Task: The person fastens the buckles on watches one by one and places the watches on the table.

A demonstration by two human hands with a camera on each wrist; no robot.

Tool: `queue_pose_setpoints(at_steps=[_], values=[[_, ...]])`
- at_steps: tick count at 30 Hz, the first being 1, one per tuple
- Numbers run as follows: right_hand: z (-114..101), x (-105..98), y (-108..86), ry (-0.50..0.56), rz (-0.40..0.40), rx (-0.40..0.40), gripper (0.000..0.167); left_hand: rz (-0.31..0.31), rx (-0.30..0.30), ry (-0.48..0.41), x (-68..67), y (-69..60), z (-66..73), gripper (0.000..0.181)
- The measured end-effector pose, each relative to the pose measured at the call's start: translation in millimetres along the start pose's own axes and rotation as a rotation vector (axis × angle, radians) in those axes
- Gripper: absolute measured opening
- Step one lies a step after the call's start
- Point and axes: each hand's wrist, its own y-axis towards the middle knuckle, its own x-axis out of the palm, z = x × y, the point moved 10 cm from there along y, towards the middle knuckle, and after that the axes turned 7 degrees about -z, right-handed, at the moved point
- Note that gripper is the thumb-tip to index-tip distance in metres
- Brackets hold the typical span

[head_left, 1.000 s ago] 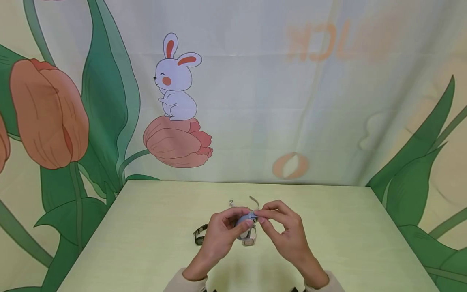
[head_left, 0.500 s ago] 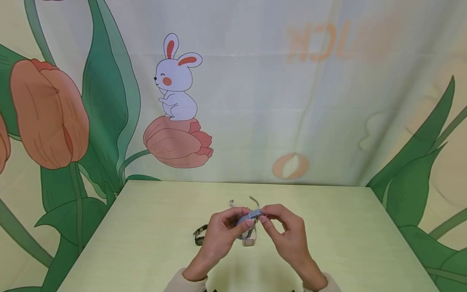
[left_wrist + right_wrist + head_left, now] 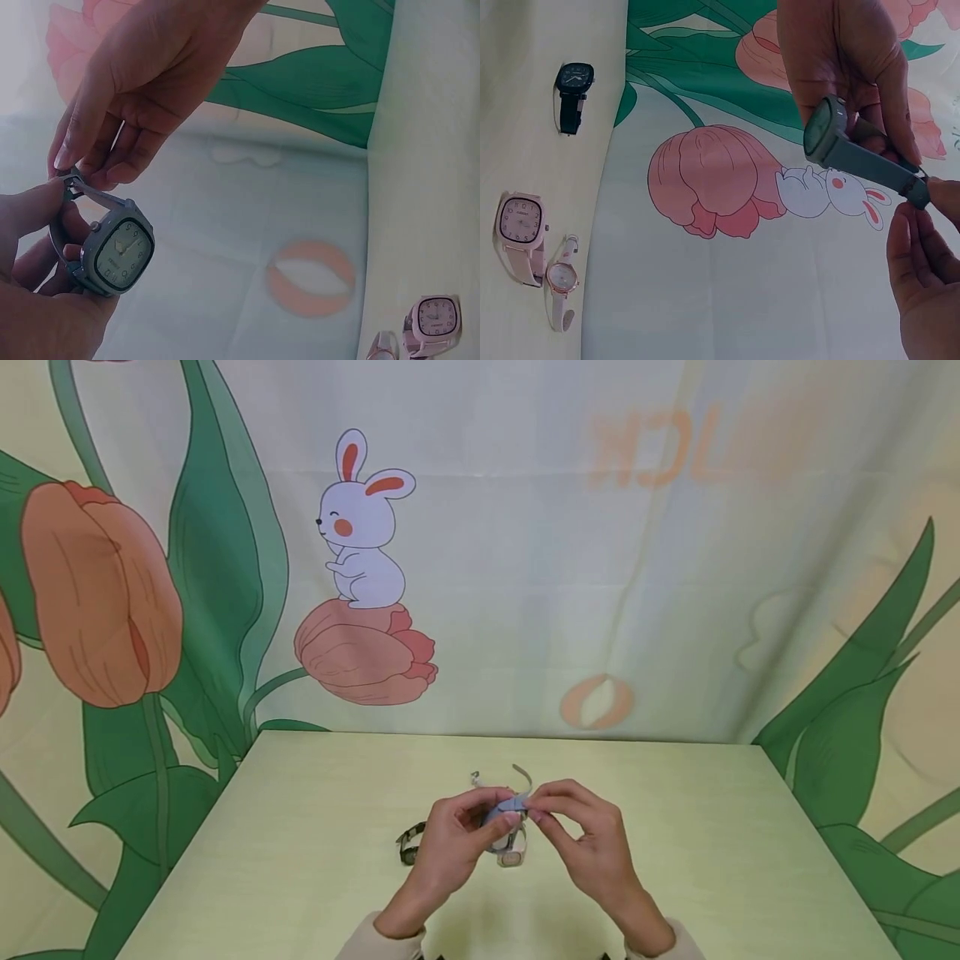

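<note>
Printed cloth hangs behind a pale table. Above the tabletop, the left hand grips a blue-grey watch by its strap, and the right hand pinches the same strap near its end. On the table lie a black watch, left of the others in the head view, and, just beside each other, a square pink watch and a smaller round watch

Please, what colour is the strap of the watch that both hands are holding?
The strap is greyish blue; its colour shows best in the head view.
</note>
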Motion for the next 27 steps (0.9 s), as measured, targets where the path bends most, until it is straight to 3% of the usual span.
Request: queue_pose_setpoints(at_steps=[5, 9, 14, 20, 27], values=[[8, 2, -2.1, 0.091, 0.020, 0.089, 0.026, 0.014, -0.017, -0.016, 0.5, 1.0, -2.8, 0.027], [8, -1, -5.1, 0.154, 0.071, 0.101, 0.025, 0.026, -0.035, -0.034, 1.6, 1.3, -4.0, 0.026], [0, -4, -4.2, 0.147, 0.099, 0.025, 0.026, 0.032, -0.063, -0.053, 2.3, 0.7, -6.3, 0.025], [-1, -4, -2.9, 0.082, 0.064, -0.020, 0.018, 0.032, -0.051, -0.044, 2.5, 1.3, -5.9, 0.026], [6, -1, -5.9, 0.059, 0.047, 0.040, 0.028, 0.035, -0.020, -0.057, 5.0, 3.8, -2.8, 0.026]])
